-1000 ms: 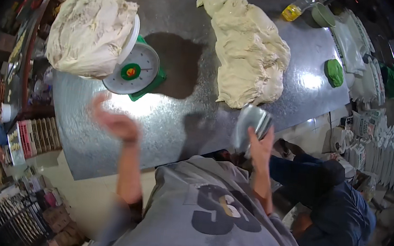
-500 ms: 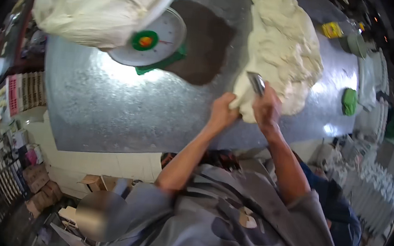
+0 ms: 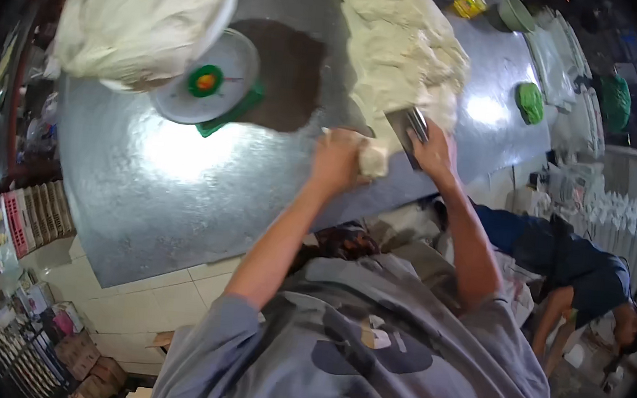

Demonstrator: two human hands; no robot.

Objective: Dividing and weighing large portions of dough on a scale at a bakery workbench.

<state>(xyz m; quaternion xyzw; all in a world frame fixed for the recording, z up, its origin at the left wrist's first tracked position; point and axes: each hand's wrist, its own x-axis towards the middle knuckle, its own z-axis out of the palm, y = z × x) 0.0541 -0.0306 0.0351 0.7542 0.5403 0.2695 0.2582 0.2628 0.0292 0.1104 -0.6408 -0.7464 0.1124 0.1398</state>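
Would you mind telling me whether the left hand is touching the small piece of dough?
Touching. The head view shows the left hand closed around the small piece of dough, no gap between them.

A broad metal table (image 3: 182, 178) with a shiny, reflective top is seen from above; a bright patch of light is thrown back from its middle; a large pale mass of dough (image 3: 402, 46) is spread on its far right part, reaching toward the near edge; a weighing scale (image 3: 210, 85) with a round white dial and a green base is set on the far left part, and a second heap of dough (image 3: 141, 13) is carried on it; a green object (image 3: 530, 102) and a small yellow object (image 3: 469, 4) are laid near the right end.
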